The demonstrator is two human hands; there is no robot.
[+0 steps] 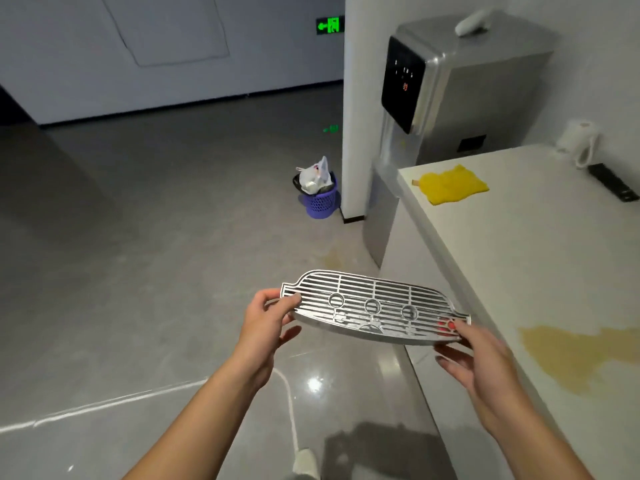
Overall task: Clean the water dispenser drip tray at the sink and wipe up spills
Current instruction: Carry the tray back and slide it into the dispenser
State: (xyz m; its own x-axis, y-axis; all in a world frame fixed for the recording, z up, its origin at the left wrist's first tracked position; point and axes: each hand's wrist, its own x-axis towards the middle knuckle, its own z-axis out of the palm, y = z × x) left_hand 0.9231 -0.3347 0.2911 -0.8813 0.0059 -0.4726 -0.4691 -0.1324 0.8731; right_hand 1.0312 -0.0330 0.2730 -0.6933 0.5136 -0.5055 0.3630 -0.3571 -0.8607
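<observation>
Drip tray [374, 306] held in the air over the floor [138, 254], just off the counter [519, 254] edge, slightly tilted, grille side up. Left hand [266, 323] pinches the left end tab, thumb on top; right hand [478, 355] grips the right end, thumb on top, fingers under. Counter to the right carries a yellowish spill [581, 355] near its front edge and a yellow cloth [452, 184] farther back. Water dispenser [450, 109] stands beyond the counter's end. Purple bin [320, 200] by the wall corner; floor to the left wide open.
</observation>
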